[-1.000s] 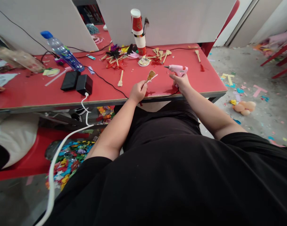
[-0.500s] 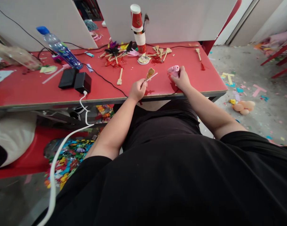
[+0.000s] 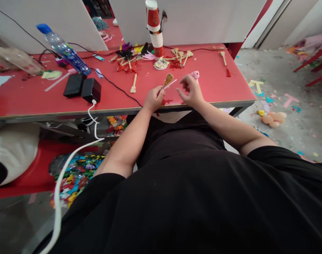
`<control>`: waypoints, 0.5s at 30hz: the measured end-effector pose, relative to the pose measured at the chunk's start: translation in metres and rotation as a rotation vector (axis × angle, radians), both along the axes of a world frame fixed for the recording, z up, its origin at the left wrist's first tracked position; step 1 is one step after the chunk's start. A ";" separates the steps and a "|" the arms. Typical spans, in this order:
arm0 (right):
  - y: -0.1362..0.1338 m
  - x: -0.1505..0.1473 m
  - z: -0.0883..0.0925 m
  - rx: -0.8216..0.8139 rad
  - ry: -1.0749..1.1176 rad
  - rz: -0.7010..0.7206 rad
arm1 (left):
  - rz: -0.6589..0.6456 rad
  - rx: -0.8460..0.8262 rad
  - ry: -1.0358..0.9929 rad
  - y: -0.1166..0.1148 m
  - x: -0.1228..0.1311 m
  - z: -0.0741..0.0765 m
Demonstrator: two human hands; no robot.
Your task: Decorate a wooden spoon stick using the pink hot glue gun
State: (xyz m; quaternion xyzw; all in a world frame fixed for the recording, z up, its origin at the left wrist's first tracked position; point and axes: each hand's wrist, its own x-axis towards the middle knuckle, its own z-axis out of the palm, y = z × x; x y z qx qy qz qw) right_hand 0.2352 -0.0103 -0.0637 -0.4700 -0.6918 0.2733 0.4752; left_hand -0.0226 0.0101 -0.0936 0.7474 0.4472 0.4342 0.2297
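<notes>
My left hand [image 3: 155, 98] pinches the handle of a small brown-topped stick [image 3: 168, 79] above the red table's front edge. Beside that stick lies a thin pale strip [image 3: 171, 83]. To the right, my right hand [image 3: 190, 91] is raised with its fingers curved and apart, nothing between them. Just behind it stands a pink tool [image 3: 195, 74], partly hidden by the hand. A small round dish with pale contents [image 3: 161, 64] sits farther back. Pale carved sticks [image 3: 181, 56] with red tassels lie to its right, and a single one [image 3: 133, 83] lies to the left.
Stacked paper cups [image 3: 153, 16] rise at the table's back beside feathered sticks [image 3: 126, 54]. A blue-capped bottle [image 3: 67, 53] leans at the left, behind two black boxes [image 3: 91, 90] with a white cable. One tasselled stick [image 3: 223, 59] lies far right. Black cords cross the red table [image 3: 115, 106].
My right hand has let go of the pink tool and moved left toward my left hand, its fingers opening. My left hand still holds the brown-topped stick. The view has shifted slightly.
</notes>
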 end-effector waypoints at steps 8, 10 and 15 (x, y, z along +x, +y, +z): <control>0.046 -0.051 -0.029 -0.197 0.243 0.292 | -0.009 0.068 0.005 0.000 0.000 -0.002; 0.047 -0.048 -0.031 -0.169 0.313 0.331 | -0.013 0.072 -0.003 0.001 0.000 -0.003; 0.044 -0.051 -0.032 -0.167 0.366 0.256 | -0.014 0.072 0.003 0.002 0.000 -0.005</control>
